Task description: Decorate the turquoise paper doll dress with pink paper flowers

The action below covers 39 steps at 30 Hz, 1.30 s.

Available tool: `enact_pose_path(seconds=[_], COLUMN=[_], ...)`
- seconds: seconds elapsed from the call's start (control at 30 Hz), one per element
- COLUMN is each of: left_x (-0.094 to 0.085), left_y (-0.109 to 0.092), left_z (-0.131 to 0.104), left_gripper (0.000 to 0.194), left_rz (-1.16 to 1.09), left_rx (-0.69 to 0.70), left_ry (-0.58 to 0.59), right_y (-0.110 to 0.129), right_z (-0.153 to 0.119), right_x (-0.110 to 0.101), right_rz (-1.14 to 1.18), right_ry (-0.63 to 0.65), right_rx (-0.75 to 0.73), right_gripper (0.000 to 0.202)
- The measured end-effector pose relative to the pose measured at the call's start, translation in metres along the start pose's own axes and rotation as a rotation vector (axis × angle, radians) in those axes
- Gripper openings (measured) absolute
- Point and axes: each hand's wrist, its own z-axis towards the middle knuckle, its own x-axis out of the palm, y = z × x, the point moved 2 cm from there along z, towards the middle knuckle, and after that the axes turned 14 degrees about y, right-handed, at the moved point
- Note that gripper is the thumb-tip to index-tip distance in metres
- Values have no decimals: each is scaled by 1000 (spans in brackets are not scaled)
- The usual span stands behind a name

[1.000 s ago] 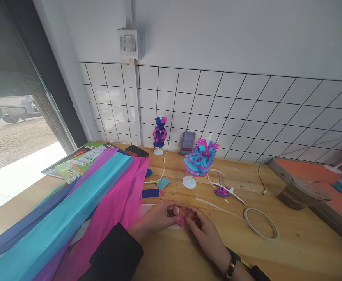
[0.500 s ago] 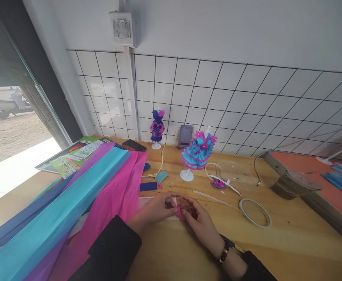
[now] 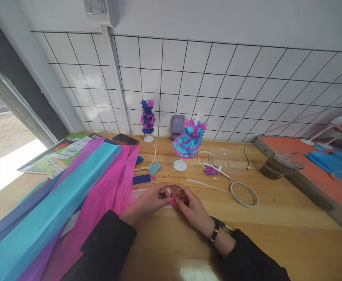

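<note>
Between my fingertips is a small gathered piece of pink crepe paper. My left hand pinches it from the left. From the other side, my right hand holds it with curled fingers, and a beaded bracelet circles that wrist. Under my hands lies a white sheet, mostly covered. Beyond them stands a blue and pink paper dress on a white stand, with a smaller navy and pink paper dress farther left. A navy paper strip lies just past my left hand.
Long sheets of turquoise crepe paper and pink crepe paper spread over the left side. A tape roll lies right of my hands. A dark cup stands near the orange surface. A phone rests by the tiled wall.
The camera view has shifted, so the table scene sits a little higher and farther left. Both hands keep their pinch on the pink paper, with little movement of the fingers.
</note>
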Motion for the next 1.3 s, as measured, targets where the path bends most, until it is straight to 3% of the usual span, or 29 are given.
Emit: enact_pose_path(seconds=[0.23,0.77,1.03,1.3], left_x=[0,0,1,1], left_y=[3,3,3,-2], left_z=[1,0,-1,-1], left_gripper=[52,47,56,60], left_rz=[12,89,4,5], left_rx=[6,19,22,36], left_ry=[-11,-30,-28,-5], right_y=[-3,3,-3,-1], right_z=[1,-1,0,0], right_x=[0,-1,-1,-1], right_rz=[-9,0,82,-15], right_ry=[1,-27,4,4], right_rx=[13,7,-9,38], right_gripper=[44,42,40,48])
